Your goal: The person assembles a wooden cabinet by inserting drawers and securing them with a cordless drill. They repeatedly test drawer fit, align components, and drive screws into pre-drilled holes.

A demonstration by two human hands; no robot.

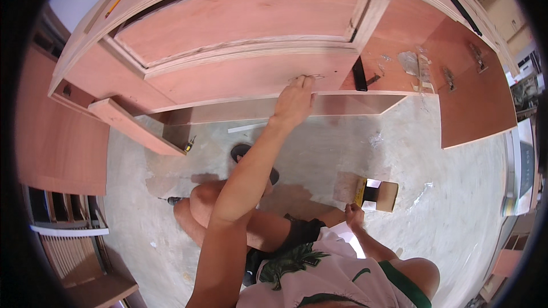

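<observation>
My left hand (295, 100) reaches forward to the lower pink plywood panel (228, 77) of a wooden cabinet. Its fingers are pinched together against the panel, beside thin dark lines or wire-like bits; whatever they hold is too small to make out. Low on the right, my right hand (354, 217) has its fingers closed at the yellow edge of a small open cardboard box (388, 196). White and black surfaces show at the box's opening.
A hinged door (479, 97) stands open at the right, beside a compartment with scraps and a black strip (359, 74). At left, a drawer-like board (137, 127) juts out near a small yellow-black tool (190, 144). A pencil (117, 1) lies on top. A white strip (247, 128) lies on the floor.
</observation>
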